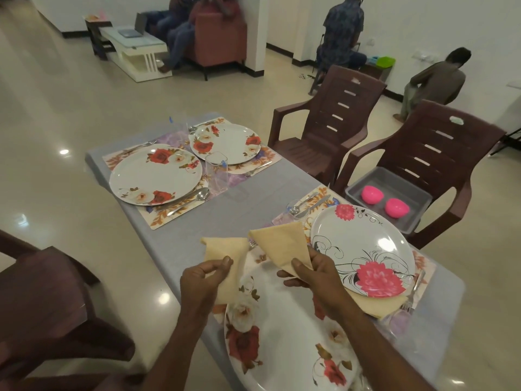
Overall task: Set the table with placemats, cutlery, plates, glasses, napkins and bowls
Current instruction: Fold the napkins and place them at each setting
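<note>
My left hand (204, 273) pinches one folded yellow napkin (225, 261) above the near plate (282, 334). My right hand (310, 273) pinches a second yellow napkin (282, 246), which fans up and to the left. A third napkin (375, 301) lies tucked under the pink-flower plate (363, 244) on the right. Two red-rose plates (155, 174) (225, 143) sit on floral placemats (174, 214) at the far end, with cutlery (186, 198) beside them and clear glasses (216, 172) (179, 129) nearby. Two pink bowls (372, 194) (397, 208) lie in a grey tub (406, 187).
The grey tub rests on the seat of a brown plastic chair (439, 153); another brown chair (335, 117) stands next to it. A dark wooden chair (50, 306) is at my left. The table is covered by a grey cloth (225, 218). People sit in the background.
</note>
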